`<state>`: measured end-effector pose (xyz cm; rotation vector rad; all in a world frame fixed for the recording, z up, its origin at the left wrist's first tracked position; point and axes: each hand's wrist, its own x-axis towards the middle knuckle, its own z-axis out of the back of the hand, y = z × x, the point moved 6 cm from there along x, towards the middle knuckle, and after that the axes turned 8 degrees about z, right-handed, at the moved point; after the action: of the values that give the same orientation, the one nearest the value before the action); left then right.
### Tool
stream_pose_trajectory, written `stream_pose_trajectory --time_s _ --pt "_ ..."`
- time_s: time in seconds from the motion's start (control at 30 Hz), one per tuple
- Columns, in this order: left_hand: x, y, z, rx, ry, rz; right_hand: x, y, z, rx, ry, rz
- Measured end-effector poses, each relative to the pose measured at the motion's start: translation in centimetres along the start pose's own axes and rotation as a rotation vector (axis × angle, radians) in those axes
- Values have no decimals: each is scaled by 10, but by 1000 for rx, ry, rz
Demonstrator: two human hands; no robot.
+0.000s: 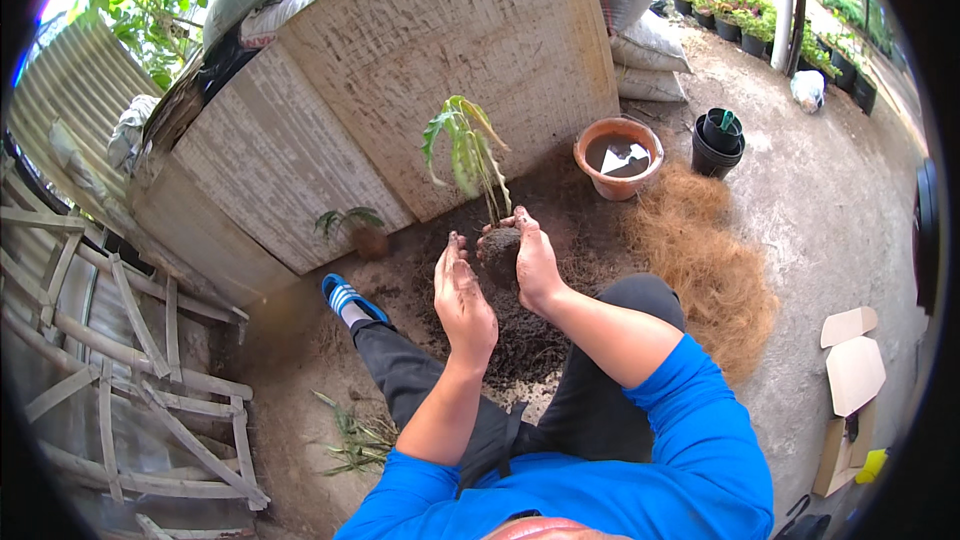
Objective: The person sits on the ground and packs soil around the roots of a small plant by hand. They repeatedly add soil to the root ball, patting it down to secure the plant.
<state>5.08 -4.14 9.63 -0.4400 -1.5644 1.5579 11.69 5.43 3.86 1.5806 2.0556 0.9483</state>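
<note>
The plant (462,155) is held above the dark soil heap (520,338), between the person's hands. Its stems rise from a compact root ball (499,248) and its leaves droop to the left.

Right hand (536,258): cupped around the right side of the root ball, thumb uppermost near the stem base, fingers curled behind the ball. Forearm: angled up and leftward, elbow bent.

Left hand (463,302): unclenched, fingers extended upward, palm turned toward the root ball. Contact with the ball cannot be determined. Forearm: inclined slightly rightward.

Brown fibre (705,270) lies right of the soil heap; a terracotta pot (613,187) stands beyond, near the upright panel (450,60).
</note>
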Motion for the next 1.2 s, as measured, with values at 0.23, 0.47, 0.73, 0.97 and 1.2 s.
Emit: stream_pose_trajectory --time_s 0.23,0.47,0.73,0.97,1.2 --pt "8 39 -12 -477 62 545 -13 -10 -8 -435 203 12" --pt "19 103 13 -750 -45 956 -34 -21 -22 -603 461 -22" --pt "33 126 42 -899 119 1170 -16 -10 -14 -526 251 -204" --pt "44 164 75 -958 -15 1130 -15 -23 5 -555 188 -365" --pt "41 167 97 -1030 -97 1070 -24 -69 34 -787 225 -619"
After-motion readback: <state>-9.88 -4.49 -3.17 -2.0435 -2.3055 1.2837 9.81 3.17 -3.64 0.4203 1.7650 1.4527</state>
